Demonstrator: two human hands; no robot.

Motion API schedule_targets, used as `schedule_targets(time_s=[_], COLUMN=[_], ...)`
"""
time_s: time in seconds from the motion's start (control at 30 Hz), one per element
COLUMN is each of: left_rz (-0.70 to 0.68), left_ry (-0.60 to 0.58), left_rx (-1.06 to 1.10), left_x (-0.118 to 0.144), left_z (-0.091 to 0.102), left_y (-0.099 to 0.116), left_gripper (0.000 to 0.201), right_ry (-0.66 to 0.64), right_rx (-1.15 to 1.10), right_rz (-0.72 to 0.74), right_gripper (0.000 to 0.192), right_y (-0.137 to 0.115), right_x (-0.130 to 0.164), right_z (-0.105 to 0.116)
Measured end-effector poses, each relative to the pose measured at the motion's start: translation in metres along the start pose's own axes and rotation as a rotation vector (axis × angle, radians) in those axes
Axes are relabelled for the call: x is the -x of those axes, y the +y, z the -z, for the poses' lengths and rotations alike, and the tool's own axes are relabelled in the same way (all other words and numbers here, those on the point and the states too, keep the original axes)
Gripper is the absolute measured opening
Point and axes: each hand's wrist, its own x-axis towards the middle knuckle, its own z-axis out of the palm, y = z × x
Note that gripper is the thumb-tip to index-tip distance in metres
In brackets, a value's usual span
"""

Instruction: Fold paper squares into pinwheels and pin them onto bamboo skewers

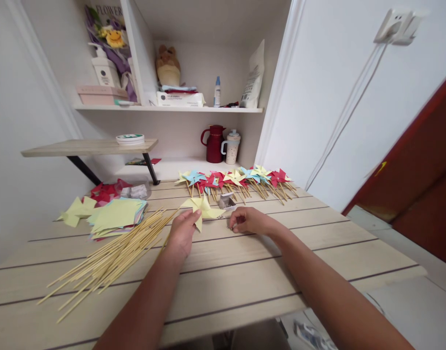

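My left hand (182,232) grips a yellow paper pinwheel (204,209) with its thumb on the front, holding it above the table. A thin stick shows just left of that hand; whether it is joined to the pinwheel I cannot tell. My right hand (246,221) is closed, with its fingertips pinched low at the tabletop. Something tiny glints at those fingertips, too small to name. Right behind them stands a small open box (227,201), with a few tiny shiny bits in front of it.
Thin wooden sticks (116,257) lie in a loose pile at left, beside stacked coloured paper squares (116,218) and a yellow folded paper (77,211). Finished pinwheels (235,179) line the back. A raised wooden shelf (69,147), red jug (215,145) and cup (232,147) stand behind.
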Motion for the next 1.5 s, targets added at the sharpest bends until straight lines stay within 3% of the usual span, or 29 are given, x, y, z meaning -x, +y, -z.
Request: schedule_targets(time_s=[1.5], left_rz=[0.004], left_ry=[-0.018], left_rx=[-0.013], left_x=[-0.0035], left_z=[0.0029], left_y=[-0.0016], left_gripper=[0.020], right_ry=[-0.007], right_rx=[0.028], right_rz=[0.016], right_gripper=[0.011], right_y=[0.0010], right_x=[0.0009], right_z=[0.0036])
